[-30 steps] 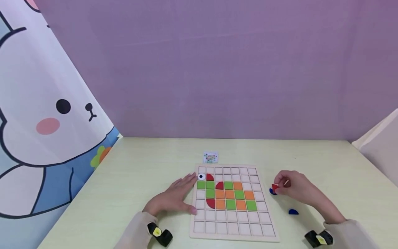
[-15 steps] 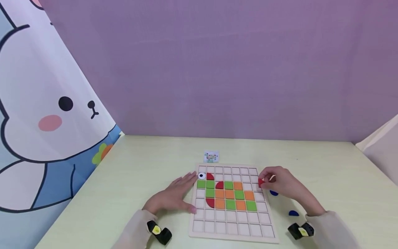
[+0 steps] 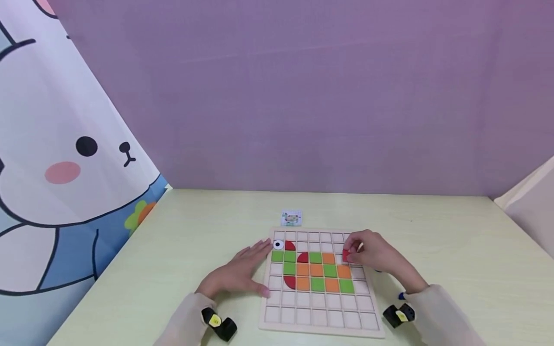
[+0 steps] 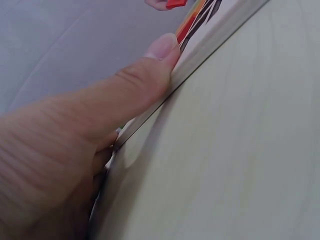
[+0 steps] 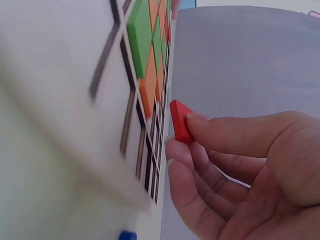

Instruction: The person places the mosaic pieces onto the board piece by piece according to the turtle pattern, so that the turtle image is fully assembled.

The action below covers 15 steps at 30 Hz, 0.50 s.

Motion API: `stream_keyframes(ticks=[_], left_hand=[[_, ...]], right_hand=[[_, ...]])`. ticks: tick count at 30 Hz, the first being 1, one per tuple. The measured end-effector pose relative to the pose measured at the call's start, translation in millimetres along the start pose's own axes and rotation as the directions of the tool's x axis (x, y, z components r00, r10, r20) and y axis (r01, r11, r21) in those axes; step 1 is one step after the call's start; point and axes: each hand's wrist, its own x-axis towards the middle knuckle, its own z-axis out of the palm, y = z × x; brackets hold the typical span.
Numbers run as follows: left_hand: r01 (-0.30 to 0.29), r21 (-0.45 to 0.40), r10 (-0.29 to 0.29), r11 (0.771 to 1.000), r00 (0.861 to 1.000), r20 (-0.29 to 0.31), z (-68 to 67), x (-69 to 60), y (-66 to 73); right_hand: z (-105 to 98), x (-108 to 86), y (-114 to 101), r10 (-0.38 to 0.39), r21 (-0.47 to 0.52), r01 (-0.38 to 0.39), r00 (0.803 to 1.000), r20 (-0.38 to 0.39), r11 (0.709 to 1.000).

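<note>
A wooden grid board lies on the table, partly filled with green and orange square tiles, red quarter-circle tiles and an eye tile. My left hand rests along its left edge, fingers spread and thumb against the rim. Between thumb and fingertips, my right hand pinches a red tile over the upper right cells, near the orange tile. The red tile's full outline is partly covered by the fingers.
A small picture card lies just beyond the board. To the board's right, a blue tile shows beside the right sleeve, and another is mostly hidden under the right hand. A purple curtain stands behind the table.
My right hand has carried the red tile leftward from beside a blue piece on the table to above the board's right side. The left hand stays at the board's edge.
</note>
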Motion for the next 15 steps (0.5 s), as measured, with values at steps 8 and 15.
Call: stream_keyframes(ticks=[8,15], left_hand=[[-0.009,0.006,0.009,1.0,1.0,-0.002,0.2,1.2,0.1],[-0.024,-0.012,0.024,1.0,1.0,-0.007,-1.4,-0.7,-1.3]], right_hand=[[7.9,4.2,-2.9,0.034,0.02,-0.034,0.999,-0.006,0.999],[11.0,5.1,-2.9,0.045,-0.01,-0.045,0.999,-0.011,0.999]])
